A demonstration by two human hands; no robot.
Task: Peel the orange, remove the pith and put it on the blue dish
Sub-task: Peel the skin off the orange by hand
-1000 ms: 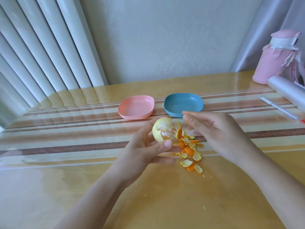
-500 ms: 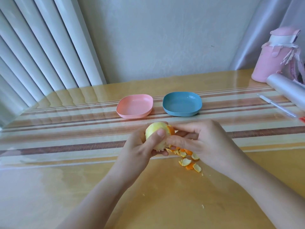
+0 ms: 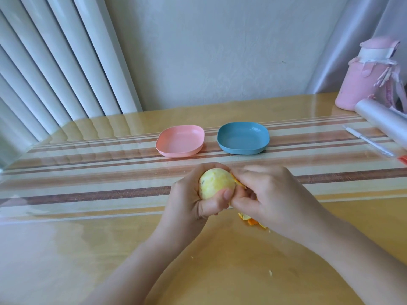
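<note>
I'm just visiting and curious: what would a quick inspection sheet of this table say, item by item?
Surface: glossy wooden table with a striped band running across it.
Job's things: orange, mostly stripped of peel with pale pith showing, held above the table; blue dish, empty, beyond the hands.
Clutter: peel scraps on the table under the right hand; empty pink dish; pen; clear roll; pink bottle.
Hands: left hand grips the orange; right hand pinches a peel strip at its side with its fingers.
Cables: nothing seen.
Surroundings: white radiator on the left, pale wall behind.
</note>
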